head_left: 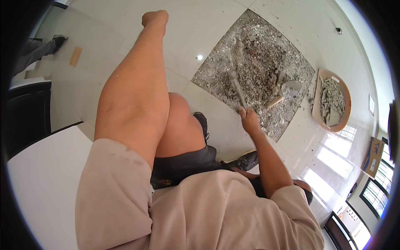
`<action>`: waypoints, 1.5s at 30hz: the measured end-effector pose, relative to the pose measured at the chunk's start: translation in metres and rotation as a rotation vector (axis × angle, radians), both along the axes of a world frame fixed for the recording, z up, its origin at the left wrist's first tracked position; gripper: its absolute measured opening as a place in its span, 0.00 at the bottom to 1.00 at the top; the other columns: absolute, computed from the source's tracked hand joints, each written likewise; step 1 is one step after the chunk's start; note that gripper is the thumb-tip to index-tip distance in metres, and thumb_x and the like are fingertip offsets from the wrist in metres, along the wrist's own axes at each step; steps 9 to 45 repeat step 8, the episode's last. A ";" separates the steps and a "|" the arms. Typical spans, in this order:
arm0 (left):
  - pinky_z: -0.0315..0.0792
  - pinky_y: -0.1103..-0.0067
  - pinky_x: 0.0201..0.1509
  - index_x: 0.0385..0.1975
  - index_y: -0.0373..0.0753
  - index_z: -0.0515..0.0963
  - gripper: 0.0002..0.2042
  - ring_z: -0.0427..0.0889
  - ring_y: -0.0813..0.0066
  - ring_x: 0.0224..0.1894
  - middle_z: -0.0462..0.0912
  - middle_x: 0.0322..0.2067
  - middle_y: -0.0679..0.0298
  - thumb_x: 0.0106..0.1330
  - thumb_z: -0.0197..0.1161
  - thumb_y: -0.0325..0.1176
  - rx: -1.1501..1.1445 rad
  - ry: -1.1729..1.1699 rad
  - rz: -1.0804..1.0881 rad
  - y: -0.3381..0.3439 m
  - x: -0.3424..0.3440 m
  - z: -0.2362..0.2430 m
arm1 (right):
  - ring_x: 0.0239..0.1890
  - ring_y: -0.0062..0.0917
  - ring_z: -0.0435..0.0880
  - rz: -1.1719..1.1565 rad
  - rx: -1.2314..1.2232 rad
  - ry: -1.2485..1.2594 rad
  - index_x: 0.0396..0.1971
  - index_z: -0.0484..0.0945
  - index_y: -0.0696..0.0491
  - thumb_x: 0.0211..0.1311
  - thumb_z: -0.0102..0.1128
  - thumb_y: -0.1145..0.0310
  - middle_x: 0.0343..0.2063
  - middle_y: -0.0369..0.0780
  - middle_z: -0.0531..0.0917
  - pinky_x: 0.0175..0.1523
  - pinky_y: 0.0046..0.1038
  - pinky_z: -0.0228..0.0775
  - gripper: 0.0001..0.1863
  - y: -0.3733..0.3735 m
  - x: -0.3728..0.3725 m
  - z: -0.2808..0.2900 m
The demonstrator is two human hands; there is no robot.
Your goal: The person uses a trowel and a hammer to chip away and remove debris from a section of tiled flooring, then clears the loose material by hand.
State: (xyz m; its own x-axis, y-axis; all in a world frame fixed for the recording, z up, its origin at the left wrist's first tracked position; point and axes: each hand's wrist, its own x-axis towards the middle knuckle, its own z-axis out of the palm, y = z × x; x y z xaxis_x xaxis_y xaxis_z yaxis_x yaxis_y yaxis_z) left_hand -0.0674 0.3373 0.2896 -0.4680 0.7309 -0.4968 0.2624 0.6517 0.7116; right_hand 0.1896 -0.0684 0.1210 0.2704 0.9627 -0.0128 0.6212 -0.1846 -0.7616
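Note:
My right hand (pixel 250 121) is closed round the handle of a hammer (pixel 238 91), whose dusty, slightly blurred head is over the near left part of a broken-up floor patch (pixel 271 54). A trowel (pixel 291 87) with a wooden handle lies on the rubble, just right of the hammer. Far from the patch, my left arm stretches forward over the tiles. The fingers of my left hand (pixel 155 18) are turned out of sight, and nothing shows in it.
A peach-coloured basin (pixel 345 116) of broken tile pieces stands right of the patch. Glossy pale tiles (pixel 183 41) surround it. At the left are another person's leg and shoe (pixel 59 43), a cardboard piece (pixel 76 56) and dark furniture (pixel 29 108). A cardboard box (pixel 373 157) stands far right.

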 end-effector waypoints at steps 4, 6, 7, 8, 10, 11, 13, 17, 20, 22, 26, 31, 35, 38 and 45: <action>0.76 0.68 0.38 0.47 0.28 0.74 0.16 0.81 0.64 0.34 0.85 0.37 0.51 0.60 0.58 0.27 0.083 0.122 -0.065 -0.004 -0.028 -0.015 | 0.28 0.61 0.79 -0.034 -0.232 -0.095 0.30 0.73 0.61 0.73 0.54 0.47 0.25 0.57 0.81 0.30 0.51 0.68 0.28 0.031 -0.019 0.031; 0.77 0.69 0.41 0.50 0.27 0.74 0.19 0.83 0.61 0.37 0.85 0.42 0.49 0.59 0.59 0.27 0.064 0.094 -0.056 0.000 -0.032 -0.004 | 0.28 0.58 0.81 -0.068 -0.171 -0.001 0.31 0.73 0.59 0.74 0.54 0.46 0.23 0.57 0.81 0.30 0.53 0.67 0.27 0.054 -0.035 0.089; 0.77 0.70 0.43 0.53 0.26 0.73 0.21 0.84 0.59 0.40 0.84 0.44 0.47 0.60 0.58 0.27 0.046 0.077 -0.056 -0.003 -0.028 -0.001 | 0.28 0.56 0.82 -0.060 -0.055 0.092 0.34 0.73 0.59 0.73 0.54 0.45 0.24 0.57 0.81 0.30 0.53 0.67 0.27 0.056 -0.036 0.105; 0.77 0.71 0.45 0.56 0.26 0.72 0.22 0.85 0.56 0.43 0.84 0.47 0.45 0.60 0.57 0.26 0.034 0.057 -0.057 -0.005 -0.020 0.001 | 0.27 0.54 0.84 -0.054 0.068 0.181 0.37 0.72 0.59 0.73 0.54 0.43 0.25 0.58 0.81 0.30 0.53 0.68 0.28 0.057 -0.033 0.111; 0.77 0.71 0.45 0.56 0.26 0.72 0.22 0.85 0.56 0.43 0.84 0.47 0.45 0.60 0.57 0.26 0.034 0.057 -0.057 -0.005 -0.020 0.001 | 0.27 0.54 0.84 -0.054 0.068 0.181 0.37 0.72 0.59 0.73 0.54 0.43 0.25 0.58 0.81 0.30 0.53 0.68 0.28 0.057 -0.033 0.111; 0.77 0.71 0.45 0.56 0.26 0.72 0.22 0.85 0.56 0.43 0.84 0.47 0.45 0.60 0.57 0.26 0.034 0.057 -0.057 -0.005 -0.020 0.001 | 0.27 0.54 0.84 -0.054 0.068 0.181 0.37 0.72 0.59 0.73 0.54 0.43 0.25 0.58 0.81 0.30 0.53 0.68 0.28 0.057 -0.033 0.111; 0.77 0.71 0.45 0.56 0.26 0.72 0.22 0.85 0.56 0.43 0.84 0.47 0.45 0.60 0.57 0.26 0.034 0.057 -0.057 -0.005 -0.020 0.001 | 0.27 0.54 0.84 -0.054 0.068 0.181 0.37 0.72 0.59 0.73 0.54 0.43 0.25 0.58 0.81 0.30 0.53 0.68 0.28 0.057 -0.033 0.111; 0.77 0.71 0.45 0.56 0.26 0.72 0.22 0.85 0.56 0.43 0.84 0.47 0.45 0.60 0.57 0.26 0.034 0.057 -0.057 -0.005 -0.020 0.001 | 0.27 0.54 0.84 -0.054 0.068 0.181 0.37 0.72 0.59 0.73 0.54 0.43 0.25 0.58 0.81 0.30 0.53 0.68 0.28 0.057 -0.033 0.111; 0.77 0.71 0.45 0.56 0.26 0.72 0.22 0.85 0.56 0.43 0.84 0.47 0.45 0.60 0.57 0.26 0.034 0.057 -0.057 -0.005 -0.020 0.001 | 0.27 0.54 0.84 -0.054 0.068 0.181 0.37 0.72 0.59 0.73 0.54 0.43 0.25 0.58 0.81 0.30 0.53 0.68 0.28 0.057 -0.033 0.111; 0.77 0.71 0.45 0.56 0.26 0.72 0.22 0.85 0.56 0.43 0.84 0.47 0.45 0.60 0.57 0.26 0.034 0.057 -0.057 -0.005 -0.020 0.001 | 0.27 0.54 0.84 -0.054 0.068 0.181 0.37 0.72 0.59 0.73 0.54 0.43 0.25 0.58 0.81 0.30 0.53 0.68 0.28 0.057 -0.033 0.111; 0.77 0.71 0.45 0.56 0.26 0.72 0.22 0.85 0.56 0.43 0.84 0.47 0.45 0.60 0.57 0.26 0.034 0.057 -0.057 -0.005 -0.020 0.001 | 0.27 0.54 0.84 -0.054 0.068 0.181 0.37 0.72 0.59 0.73 0.54 0.43 0.25 0.58 0.81 0.30 0.53 0.68 0.28 0.057 -0.033 0.111; 0.77 0.71 0.45 0.56 0.26 0.72 0.22 0.85 0.56 0.43 0.84 0.47 0.45 0.60 0.57 0.26 0.034 0.057 -0.057 -0.005 -0.020 0.001 | 0.27 0.54 0.84 -0.054 0.068 0.181 0.37 0.72 0.59 0.73 0.54 0.43 0.25 0.58 0.81 0.30 0.53 0.68 0.28 0.057 -0.033 0.111; 0.77 0.71 0.45 0.56 0.26 0.72 0.22 0.85 0.56 0.43 0.84 0.47 0.45 0.60 0.57 0.26 0.034 0.057 -0.057 -0.005 -0.020 0.001 | 0.27 0.54 0.84 -0.054 0.068 0.181 0.37 0.72 0.59 0.73 0.54 0.43 0.25 0.58 0.81 0.30 0.53 0.68 0.28 0.057 -0.033 0.111; 0.77 0.71 0.45 0.56 0.26 0.72 0.22 0.85 0.56 0.43 0.84 0.47 0.45 0.60 0.57 0.26 0.034 0.057 -0.057 -0.005 -0.020 0.001 | 0.27 0.54 0.84 -0.054 0.068 0.181 0.37 0.72 0.59 0.73 0.54 0.43 0.25 0.58 0.81 0.30 0.53 0.68 0.28 0.057 -0.033 0.111; 0.77 0.71 0.45 0.56 0.26 0.72 0.22 0.85 0.56 0.43 0.84 0.47 0.45 0.60 0.57 0.26 0.034 0.057 -0.057 -0.005 -0.020 0.001 | 0.27 0.54 0.84 -0.054 0.068 0.181 0.37 0.72 0.59 0.73 0.54 0.43 0.25 0.58 0.81 0.30 0.53 0.68 0.28 0.057 -0.033 0.111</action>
